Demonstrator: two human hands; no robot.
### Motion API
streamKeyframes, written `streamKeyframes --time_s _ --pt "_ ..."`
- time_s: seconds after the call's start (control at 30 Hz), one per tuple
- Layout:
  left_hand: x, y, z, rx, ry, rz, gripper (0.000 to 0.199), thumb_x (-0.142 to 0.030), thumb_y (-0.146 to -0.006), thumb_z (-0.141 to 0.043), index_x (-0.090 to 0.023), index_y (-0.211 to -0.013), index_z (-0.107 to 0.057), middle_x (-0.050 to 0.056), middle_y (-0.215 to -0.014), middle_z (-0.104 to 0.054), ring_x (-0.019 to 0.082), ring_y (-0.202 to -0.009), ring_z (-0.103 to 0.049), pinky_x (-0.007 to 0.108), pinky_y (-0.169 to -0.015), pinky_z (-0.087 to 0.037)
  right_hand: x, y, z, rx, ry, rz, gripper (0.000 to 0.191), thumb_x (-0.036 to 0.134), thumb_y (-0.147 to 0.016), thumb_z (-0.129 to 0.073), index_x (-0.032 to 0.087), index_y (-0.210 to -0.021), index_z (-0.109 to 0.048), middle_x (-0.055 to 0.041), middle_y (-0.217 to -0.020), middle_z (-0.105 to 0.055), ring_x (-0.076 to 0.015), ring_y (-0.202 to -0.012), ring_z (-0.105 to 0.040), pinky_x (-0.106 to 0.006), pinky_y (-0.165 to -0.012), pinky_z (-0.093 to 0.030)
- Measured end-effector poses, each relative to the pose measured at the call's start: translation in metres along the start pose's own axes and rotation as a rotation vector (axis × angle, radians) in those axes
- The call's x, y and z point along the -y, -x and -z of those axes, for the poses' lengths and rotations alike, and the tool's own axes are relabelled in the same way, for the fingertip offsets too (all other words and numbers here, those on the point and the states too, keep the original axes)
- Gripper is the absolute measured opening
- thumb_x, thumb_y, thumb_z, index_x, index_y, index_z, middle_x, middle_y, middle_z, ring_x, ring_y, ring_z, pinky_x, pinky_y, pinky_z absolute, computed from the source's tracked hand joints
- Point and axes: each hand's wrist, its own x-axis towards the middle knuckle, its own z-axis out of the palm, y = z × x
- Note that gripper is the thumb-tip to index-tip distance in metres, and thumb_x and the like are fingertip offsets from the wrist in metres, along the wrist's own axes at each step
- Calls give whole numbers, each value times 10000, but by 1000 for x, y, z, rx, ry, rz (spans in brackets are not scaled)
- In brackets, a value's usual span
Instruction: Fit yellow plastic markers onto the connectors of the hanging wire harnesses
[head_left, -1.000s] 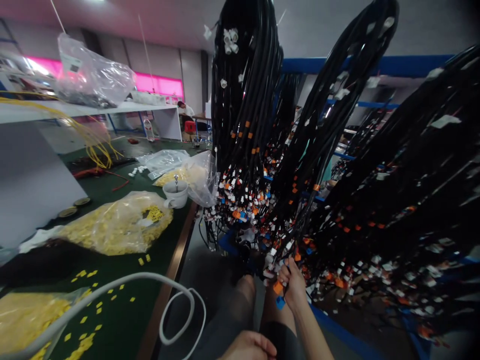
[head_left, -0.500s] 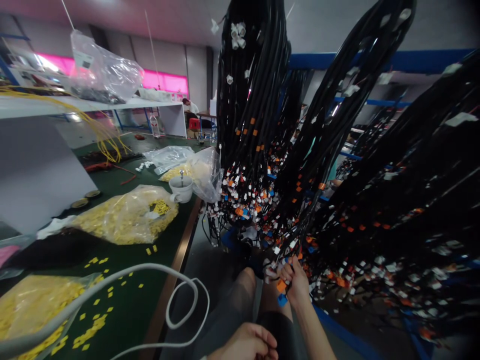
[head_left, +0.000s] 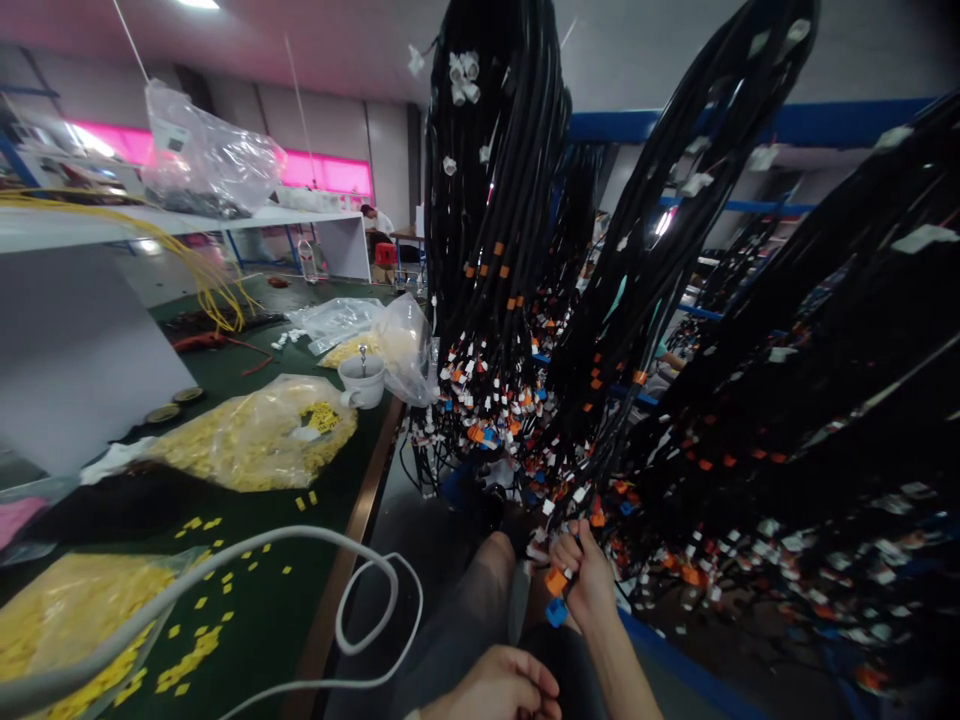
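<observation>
My right hand (head_left: 586, 578) is closed around wire ends of a black wire harness at the bottom of the hanging bundles. An orange connector (head_left: 556, 581) and a blue connector (head_left: 556, 611) stick out below its fingers. Close by, many white, orange and blue connector ends dangle from the harness bundle (head_left: 611, 300). Low in the view, over my lap, my left hand (head_left: 504, 688) has its fingers curled together; whatever may be between them is hidden.
On the green table (head_left: 292, 590) at left lie a bag of yellow parts (head_left: 255, 440), loose yellow pieces (head_left: 187, 660) and a white cup (head_left: 362, 382). A thick grey cable (head_left: 247, 545) crosses the near side. More harnesses (head_left: 810, 300) hang at right from a blue rack. A person sits far back.
The view has shifted slightly. My right hand, still gripping the wire ends, has moved a little left and down with the orange and blue connectors. My left hand stays nearly where it was.
</observation>
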Motion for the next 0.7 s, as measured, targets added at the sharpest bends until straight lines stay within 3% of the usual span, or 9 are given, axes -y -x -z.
streamKeyframes --time_s 0.3,0.7 --pt "-4 -6 1 -6 86 16 171 -19 -552 -517 -84 -702 -563 58 -582 -587 145 -505 -589 276 -589 -416 3 20 -19 19 -150 -99 291 348 -704 -702 190 -691 -458 134 -464 -157 -21 -355 -146 -140 -344 -232" --pt "-9 -4 -4 -16 182 29 201 -210 -708 -627 -114 -844 -514 63 -625 -617 106 -478 -573 212 -527 -430 3 40 -28 -25 -245 -124 243 334 -764 -647 183 -691 -471 127 -475 -152 -25 -368 -134 -141 -348 -210"
